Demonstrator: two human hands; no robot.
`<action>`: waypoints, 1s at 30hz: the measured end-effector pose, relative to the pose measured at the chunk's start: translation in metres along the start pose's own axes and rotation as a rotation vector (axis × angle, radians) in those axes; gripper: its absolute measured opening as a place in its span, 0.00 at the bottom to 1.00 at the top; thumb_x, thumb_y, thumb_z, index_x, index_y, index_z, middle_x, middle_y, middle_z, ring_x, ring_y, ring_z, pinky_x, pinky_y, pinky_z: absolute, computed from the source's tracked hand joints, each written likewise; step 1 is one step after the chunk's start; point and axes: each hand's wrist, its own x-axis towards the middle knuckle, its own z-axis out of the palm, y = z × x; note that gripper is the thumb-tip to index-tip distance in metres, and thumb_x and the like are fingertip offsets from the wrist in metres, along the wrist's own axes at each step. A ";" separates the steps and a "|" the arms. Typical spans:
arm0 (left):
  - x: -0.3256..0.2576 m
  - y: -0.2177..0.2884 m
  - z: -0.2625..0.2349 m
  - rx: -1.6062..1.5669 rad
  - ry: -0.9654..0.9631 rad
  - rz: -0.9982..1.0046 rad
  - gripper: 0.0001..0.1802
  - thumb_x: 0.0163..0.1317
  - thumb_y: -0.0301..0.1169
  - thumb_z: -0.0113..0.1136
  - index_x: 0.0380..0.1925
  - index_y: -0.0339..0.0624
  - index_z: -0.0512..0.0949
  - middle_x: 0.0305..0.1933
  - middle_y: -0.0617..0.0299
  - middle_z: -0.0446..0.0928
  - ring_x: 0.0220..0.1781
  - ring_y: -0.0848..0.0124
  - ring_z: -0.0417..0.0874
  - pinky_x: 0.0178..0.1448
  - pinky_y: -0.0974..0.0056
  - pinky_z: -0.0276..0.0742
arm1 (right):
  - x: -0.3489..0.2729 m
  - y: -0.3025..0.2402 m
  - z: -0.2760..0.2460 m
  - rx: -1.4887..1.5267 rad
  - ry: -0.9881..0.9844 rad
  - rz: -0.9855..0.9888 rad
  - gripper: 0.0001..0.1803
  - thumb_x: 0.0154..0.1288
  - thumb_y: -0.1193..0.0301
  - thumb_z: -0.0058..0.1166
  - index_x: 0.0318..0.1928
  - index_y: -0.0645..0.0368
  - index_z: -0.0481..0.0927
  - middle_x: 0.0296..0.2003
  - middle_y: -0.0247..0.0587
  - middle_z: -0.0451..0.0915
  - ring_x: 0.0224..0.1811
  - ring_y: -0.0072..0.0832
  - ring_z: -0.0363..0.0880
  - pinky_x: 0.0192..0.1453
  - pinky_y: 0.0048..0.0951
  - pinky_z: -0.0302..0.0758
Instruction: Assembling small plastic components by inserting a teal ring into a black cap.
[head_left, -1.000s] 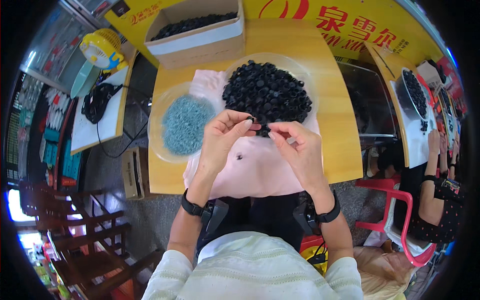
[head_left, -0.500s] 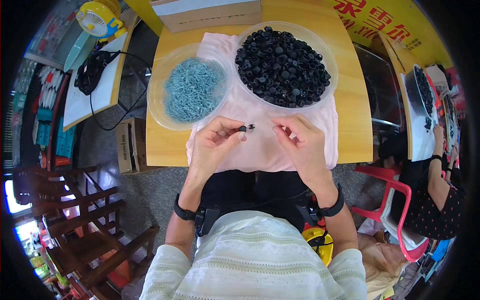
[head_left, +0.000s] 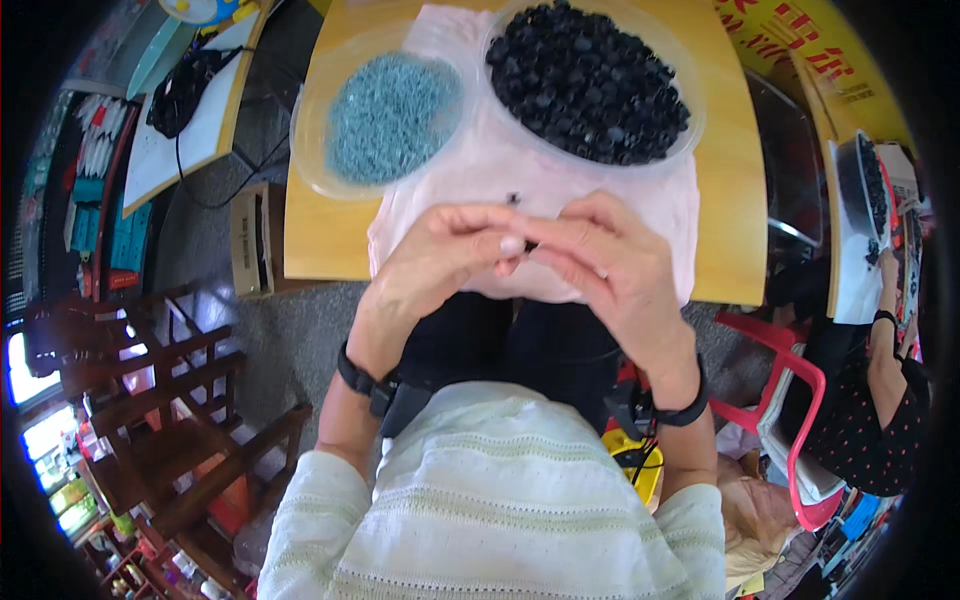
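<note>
Over the pink cloth (head_left: 480,170), my two hands meet at their fingertips. My left hand (head_left: 450,245) is closed in a pinch on a small black plastic cap (head_left: 531,246), mostly covered by the fingers. My right hand (head_left: 610,255) presses its thumb and forefinger together against the same spot; what it holds is hidden. Another small black piece (head_left: 513,198) lies on the cloth just beyond the fingers. Farther off stand a clear tub (head_left: 312,165) of bluish metal screws (head_left: 390,115) on the left and a larger clear tub (head_left: 697,135) of black plastic caps (head_left: 590,80) on the right.
Both tubs stand on a yellow wooden table (head_left: 735,240), its near edge close to my lap. At the right, another person (head_left: 870,400) sits on a red chair (head_left: 800,370) by a side table with a black-filled tub (head_left: 862,185). Wooden chairs (head_left: 180,430) are at the left.
My right hand has moved left to join the left hand at the cap. The whole view has shifted, so the table and tubs sit higher. The loose black piece stays on the cloth.
</note>
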 end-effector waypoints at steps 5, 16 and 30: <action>0.001 -0.001 0.018 -0.010 0.051 -0.053 0.10 0.65 0.28 0.55 0.41 0.32 0.79 0.33 0.65 0.77 0.34 0.78 0.75 0.42 0.74 0.72 | -0.008 0.007 0.002 0.045 0.098 -0.002 0.16 0.53 0.79 0.62 0.45 0.57 0.82 0.28 0.37 0.73 0.27 0.27 0.74 0.28 0.24 0.71; -0.008 -0.007 0.052 0.114 0.148 0.317 0.15 0.61 0.20 0.58 0.49 0.36 0.76 0.43 0.59 0.79 0.46 0.72 0.80 0.50 0.69 0.76 | -0.024 0.005 0.000 0.591 0.251 0.275 0.11 0.54 0.79 0.63 0.41 0.60 0.81 0.34 0.32 0.75 0.30 0.14 0.73 0.26 0.14 0.71; -0.011 -0.010 0.062 0.466 0.249 0.503 0.14 0.57 0.16 0.60 0.45 0.30 0.77 0.41 0.54 0.80 0.39 0.71 0.83 0.45 0.71 0.78 | -0.031 0.005 -0.005 0.990 0.161 0.487 0.12 0.60 0.73 0.61 0.44 0.63 0.81 0.36 0.33 0.80 0.31 0.12 0.75 0.23 0.13 0.72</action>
